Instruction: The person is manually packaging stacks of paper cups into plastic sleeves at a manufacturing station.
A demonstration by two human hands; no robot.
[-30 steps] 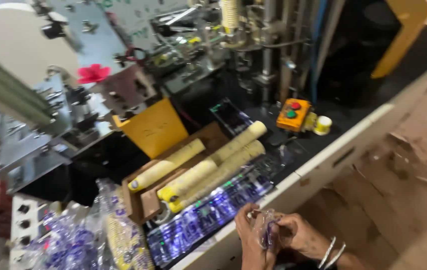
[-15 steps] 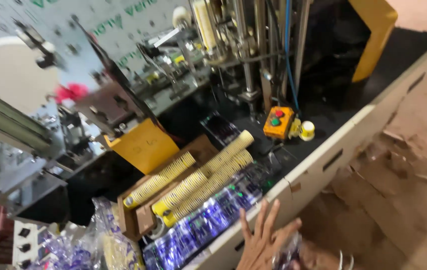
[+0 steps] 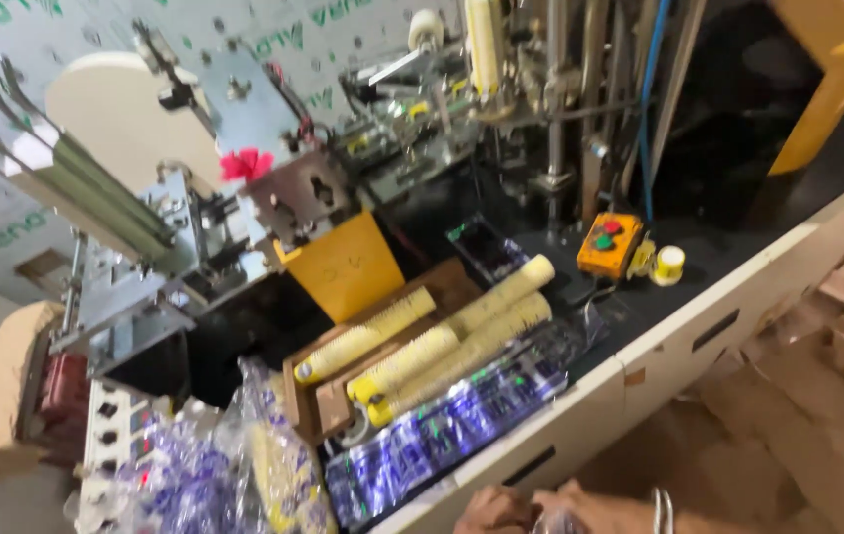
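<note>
Only the tops of my hands show at the bottom edge, close together below the machine's white front panel (image 3: 580,415). My left hand (image 3: 497,512) is partly cut off. My right hand (image 3: 595,514) has bangles (image 3: 661,506) at the wrist. A small bit of clear plastic (image 3: 559,523) shows between them; the grip is hidden. Just above, long stacks of yellow paper cups (image 3: 451,346) lie in a brown cardboard box (image 3: 328,405). A clear sleeve of blue-printed cups (image 3: 442,430) lies along the box's front.
An orange control box (image 3: 608,242) with a red and a green button sits on the black deck beside a small yellow cup (image 3: 669,263). Behind are metal mechanisms, a yellow plate (image 3: 343,265) and a white disc (image 3: 125,109). Bagged cups (image 3: 214,475) are piled at the lower left.
The view has swung right and down over the machine. My hands have dropped toward the bottom edge, from held up with spread fingers to close together and mostly out of frame.
</note>
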